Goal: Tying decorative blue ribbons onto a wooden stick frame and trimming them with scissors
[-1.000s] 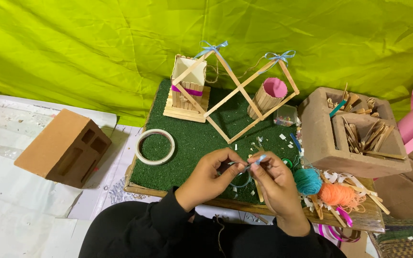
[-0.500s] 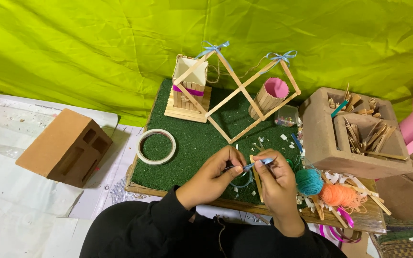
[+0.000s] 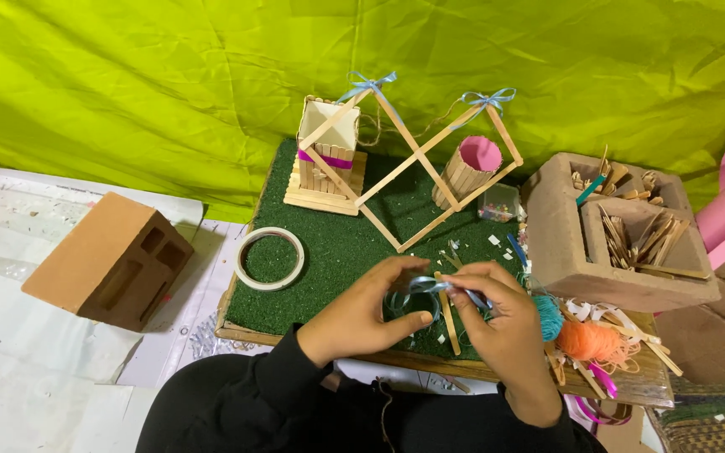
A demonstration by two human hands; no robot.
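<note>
A thin blue ribbon [image 3: 430, 285] runs between both hands, just above the front edge of the green mat [image 3: 337, 252]. The left hand [image 3: 362, 315] pinches 1 end between thumb and fingertips; the right hand [image 3: 497, 323] closes its fingers on the other end, near a loose flat stick [image 3: 446, 315] lying on the mat. It looks as if a small loop or knot is being formed, though the fingers hide the crossing. To do this well, I judge the ribbon needs steady, even tension from both sides, with the pinch kept close to the crossing so the loop does not slip or twist. Beyond the hands stand 2 stick-built holders [image 3: 329, 159] joined by a crossed stick frame [image 3: 421, 159] with blue bows. A tape roll [image 3: 270, 258] lies on the left, yarn balls [image 3: 581, 335] on the right.
</note>
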